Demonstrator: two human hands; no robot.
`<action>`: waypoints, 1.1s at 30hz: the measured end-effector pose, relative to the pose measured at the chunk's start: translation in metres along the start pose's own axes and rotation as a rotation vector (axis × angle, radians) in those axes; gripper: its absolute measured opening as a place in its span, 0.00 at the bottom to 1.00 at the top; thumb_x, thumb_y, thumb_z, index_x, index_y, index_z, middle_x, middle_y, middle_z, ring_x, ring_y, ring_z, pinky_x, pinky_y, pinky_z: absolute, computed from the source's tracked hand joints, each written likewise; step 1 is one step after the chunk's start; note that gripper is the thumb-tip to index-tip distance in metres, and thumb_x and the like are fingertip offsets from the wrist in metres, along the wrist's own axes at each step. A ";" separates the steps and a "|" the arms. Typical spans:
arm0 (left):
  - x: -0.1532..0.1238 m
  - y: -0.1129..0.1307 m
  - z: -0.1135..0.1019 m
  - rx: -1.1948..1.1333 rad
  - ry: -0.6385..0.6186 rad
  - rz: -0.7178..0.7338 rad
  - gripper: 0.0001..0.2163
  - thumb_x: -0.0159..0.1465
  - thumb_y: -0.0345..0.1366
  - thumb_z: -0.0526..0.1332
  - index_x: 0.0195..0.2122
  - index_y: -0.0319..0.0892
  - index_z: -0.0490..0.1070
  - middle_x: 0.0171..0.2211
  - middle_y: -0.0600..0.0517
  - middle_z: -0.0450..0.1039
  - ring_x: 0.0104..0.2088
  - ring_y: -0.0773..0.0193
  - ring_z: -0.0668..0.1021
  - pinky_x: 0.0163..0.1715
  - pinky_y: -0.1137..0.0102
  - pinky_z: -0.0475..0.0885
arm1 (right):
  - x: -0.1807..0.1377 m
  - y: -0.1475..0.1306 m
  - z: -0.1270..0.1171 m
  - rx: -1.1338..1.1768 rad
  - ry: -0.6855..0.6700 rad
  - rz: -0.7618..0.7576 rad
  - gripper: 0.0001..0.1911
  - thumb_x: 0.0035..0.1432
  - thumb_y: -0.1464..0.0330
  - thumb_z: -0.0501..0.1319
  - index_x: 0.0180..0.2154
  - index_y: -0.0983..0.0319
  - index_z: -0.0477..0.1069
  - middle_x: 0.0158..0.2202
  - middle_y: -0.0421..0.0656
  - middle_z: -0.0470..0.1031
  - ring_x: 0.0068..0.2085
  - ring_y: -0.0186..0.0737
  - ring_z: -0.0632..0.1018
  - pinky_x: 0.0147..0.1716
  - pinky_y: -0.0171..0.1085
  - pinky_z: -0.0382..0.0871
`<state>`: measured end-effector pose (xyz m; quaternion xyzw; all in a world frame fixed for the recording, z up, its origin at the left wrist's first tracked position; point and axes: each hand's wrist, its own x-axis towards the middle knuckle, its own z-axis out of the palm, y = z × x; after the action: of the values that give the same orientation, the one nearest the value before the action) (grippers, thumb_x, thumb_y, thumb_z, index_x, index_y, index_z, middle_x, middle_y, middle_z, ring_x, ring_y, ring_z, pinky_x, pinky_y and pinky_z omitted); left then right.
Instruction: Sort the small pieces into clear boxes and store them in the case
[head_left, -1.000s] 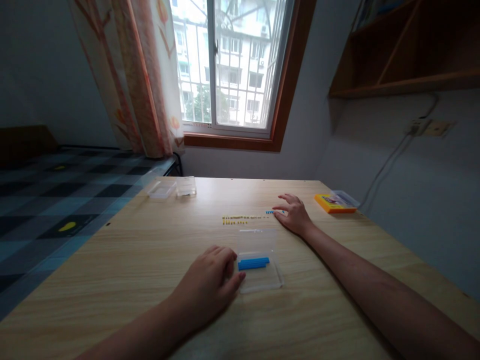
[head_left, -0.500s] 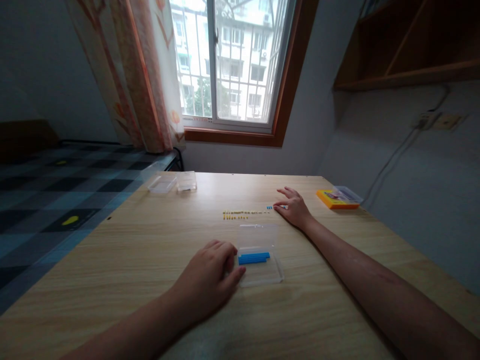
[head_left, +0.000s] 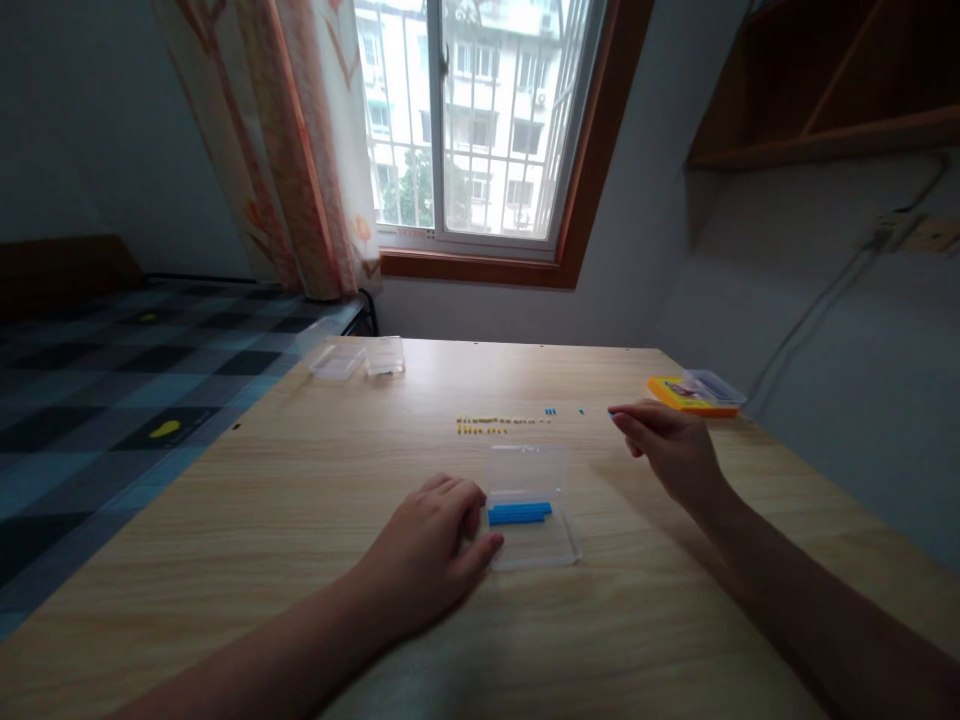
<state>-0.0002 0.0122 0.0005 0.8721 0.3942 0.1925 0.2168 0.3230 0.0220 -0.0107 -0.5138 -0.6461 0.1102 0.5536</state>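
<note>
Mid-carry, we judge: our right hand [head_left: 673, 452] keeps its grip pinched on a tiny blue stick [head_left: 611, 411]. Our left hand [head_left: 431, 545], grip slack, braces the clear plastic box [head_left: 537, 555]. Next needs careful aim.

Left hand [head_left: 435, 545] lies palm down, fingers loosely curled. Right hand [head_left: 671, 450] hovers forward, fingertips pinched together.

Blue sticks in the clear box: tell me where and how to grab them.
Pinch the blue sticks across their middle, from above and the right. They lie flat, side by side, long axes running left-right in the open clear box, so both long sides are exposed; the left hand sits at the box's left edge.
</note>
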 end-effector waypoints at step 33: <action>0.001 0.001 0.001 -0.005 -0.013 0.020 0.08 0.61 0.35 0.62 0.29 0.44 0.62 0.32 0.52 0.70 0.38 0.56 0.71 0.38 0.64 0.64 | -0.027 -0.062 0.034 -0.231 -0.932 -0.143 0.08 0.59 0.69 0.66 0.39 0.54 0.83 0.28 0.38 0.75 0.29 0.30 0.72 0.30 0.30 0.60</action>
<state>0.0018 0.0124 -0.0001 0.8768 0.3834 0.1900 0.2195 0.2577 -0.0125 0.0051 -0.4219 -0.8671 0.2178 0.1508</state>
